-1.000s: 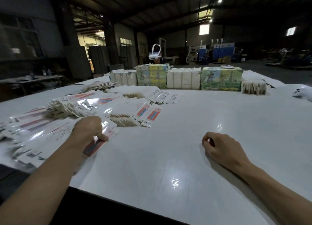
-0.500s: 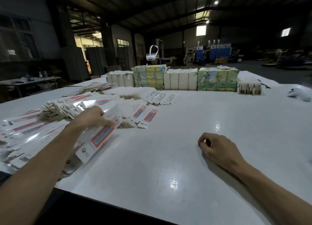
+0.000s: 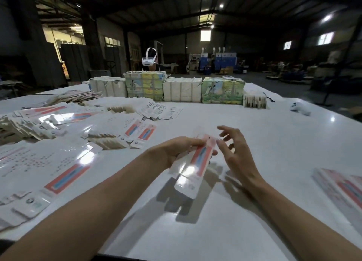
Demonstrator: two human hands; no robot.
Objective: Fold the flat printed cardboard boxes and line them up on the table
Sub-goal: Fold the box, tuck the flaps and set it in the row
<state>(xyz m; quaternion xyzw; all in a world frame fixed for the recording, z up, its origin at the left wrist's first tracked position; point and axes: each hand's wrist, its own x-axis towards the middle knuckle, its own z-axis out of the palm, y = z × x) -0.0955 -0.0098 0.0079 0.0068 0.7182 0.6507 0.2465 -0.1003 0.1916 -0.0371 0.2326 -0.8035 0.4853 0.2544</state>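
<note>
A flat box [image 3: 196,161], picked off the spread of blanks [image 3: 64,162] left of the hands, now hangs above the counter [image 3: 274,143], gripped by the left hand [image 3: 181,149]. The right hand [image 3: 234,151] has risen beside it, fingers loose and empty. Folding can start.

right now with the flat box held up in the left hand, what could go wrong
The flat box is gripped by the left hand near its upper end, the lower end hanging free above the table; it may slip or crease wrongly when the open right hand takes hold. The loose flat boxes lie close to the left forearm and the table's front edge; a sweep could push some off.
</note>
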